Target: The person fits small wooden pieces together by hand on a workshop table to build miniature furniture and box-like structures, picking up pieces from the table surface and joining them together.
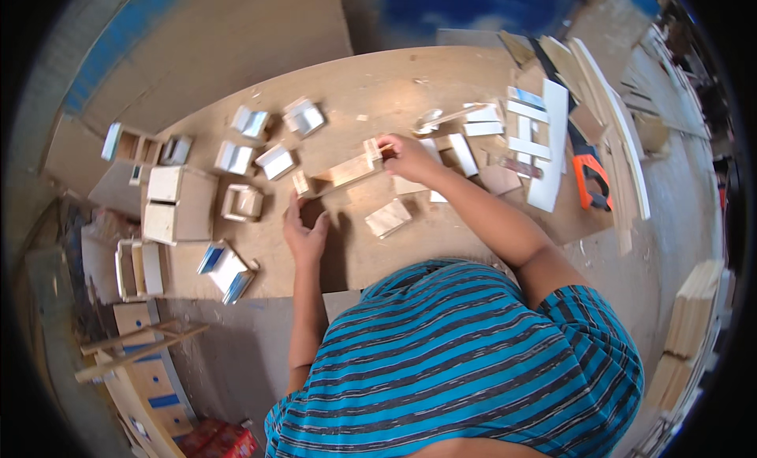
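A long pale wooden piece (344, 173) with an upright block at each end lies crosswise at the middle of the workbench. My right hand (410, 160) is closed on its right end, thumb and fingers around the block there. At the other end is my left hand (304, 236), its fingertips up against the left block. Its thumb stands apart from the fingers, away from the wood. Just below the long piece sits a small rectangular wood block (388, 218). White and bare offcuts (464, 154) are beside my right forearm.
Several small box-like wooden pieces (275, 161) stand on the left of the workbench (371, 83), near a larger box (183, 204). On the right are a lattice of white strips (528, 135), an orange-handled saw (590, 178) and long boards (611, 127). A wooden frame (150, 363) stands lower left.
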Action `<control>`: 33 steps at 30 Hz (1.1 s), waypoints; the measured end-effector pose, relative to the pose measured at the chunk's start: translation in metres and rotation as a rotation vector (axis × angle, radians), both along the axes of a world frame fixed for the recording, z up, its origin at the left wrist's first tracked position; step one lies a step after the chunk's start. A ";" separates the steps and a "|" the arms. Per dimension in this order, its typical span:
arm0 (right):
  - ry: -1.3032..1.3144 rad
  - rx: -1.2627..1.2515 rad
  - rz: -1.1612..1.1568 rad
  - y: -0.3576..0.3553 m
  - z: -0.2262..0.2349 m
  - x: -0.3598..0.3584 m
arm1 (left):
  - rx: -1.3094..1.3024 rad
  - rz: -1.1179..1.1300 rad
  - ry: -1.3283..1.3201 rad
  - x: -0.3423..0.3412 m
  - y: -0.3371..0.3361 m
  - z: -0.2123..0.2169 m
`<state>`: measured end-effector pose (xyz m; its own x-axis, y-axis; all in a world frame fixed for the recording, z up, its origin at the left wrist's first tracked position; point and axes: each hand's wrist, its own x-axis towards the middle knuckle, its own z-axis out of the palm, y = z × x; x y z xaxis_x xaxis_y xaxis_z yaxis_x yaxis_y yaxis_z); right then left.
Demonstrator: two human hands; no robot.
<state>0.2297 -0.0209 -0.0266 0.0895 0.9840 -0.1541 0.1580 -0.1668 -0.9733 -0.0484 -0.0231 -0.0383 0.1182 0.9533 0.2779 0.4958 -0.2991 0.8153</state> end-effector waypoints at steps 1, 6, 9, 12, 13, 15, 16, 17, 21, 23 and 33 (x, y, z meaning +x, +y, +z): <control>-0.049 0.002 -0.001 -0.002 -0.001 0.000 | -0.006 -0.018 0.028 0.000 0.002 0.001; -0.025 0.017 -0.034 -0.005 -0.012 0.000 | -0.104 -0.059 0.095 -0.015 0.011 -0.001; -0.069 0.005 -0.049 -0.007 -0.013 -0.002 | -0.075 -0.123 0.225 -0.015 0.009 0.009; -0.133 0.012 -0.051 -0.009 -0.004 -0.005 | -0.045 -0.183 0.233 -0.024 0.011 0.005; -0.160 -0.017 -0.066 -0.011 0.001 -0.005 | -0.047 -0.185 0.232 -0.024 0.012 0.002; -0.176 -0.039 -0.068 -0.009 0.005 -0.008 | -0.084 -0.190 0.168 -0.030 0.013 0.001; -0.198 -0.028 -0.074 -0.009 0.003 -0.004 | -0.083 -0.181 0.173 -0.030 0.013 -0.001; -0.216 -0.012 -0.076 -0.006 -0.001 -0.002 | -0.092 -0.193 0.160 -0.028 0.014 0.000; -0.072 -0.027 -0.056 0.009 -0.019 0.009 | -0.153 -0.189 0.045 -0.029 0.008 0.000; 0.088 -0.154 0.016 0.009 -0.003 0.009 | -0.180 -0.168 0.018 -0.027 -0.007 0.003; -0.093 -0.196 0.254 0.036 0.040 -0.002 | -0.038 -0.129 0.221 -0.010 -0.048 0.022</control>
